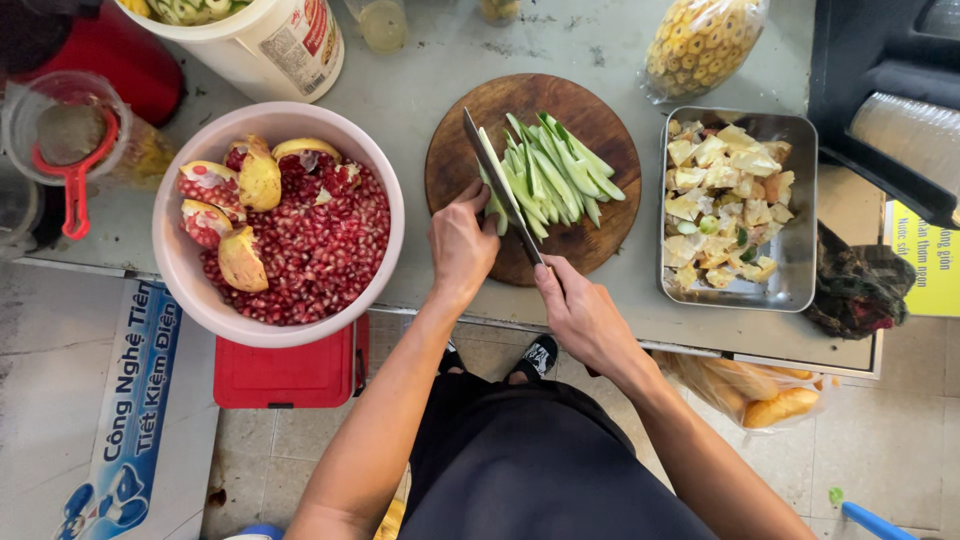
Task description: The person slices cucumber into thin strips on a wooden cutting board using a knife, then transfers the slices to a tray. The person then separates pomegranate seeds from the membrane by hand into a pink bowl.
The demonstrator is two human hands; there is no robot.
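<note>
A round wooden cutting board lies on the grey counter with a pile of pale green cucumber strips on it. My right hand grips the handle of a long knife, whose blade angles up and left across the board's left part. My left hand rests on the board's near left edge, fingertips pressing a green piece right beside the blade.
A pink bowl of pomegranate seeds and peel sits to the left. On the right stands a metal tray of fruit scraps. A bagged pineapple and a white bucket lie at the back. A red stool stands below the counter.
</note>
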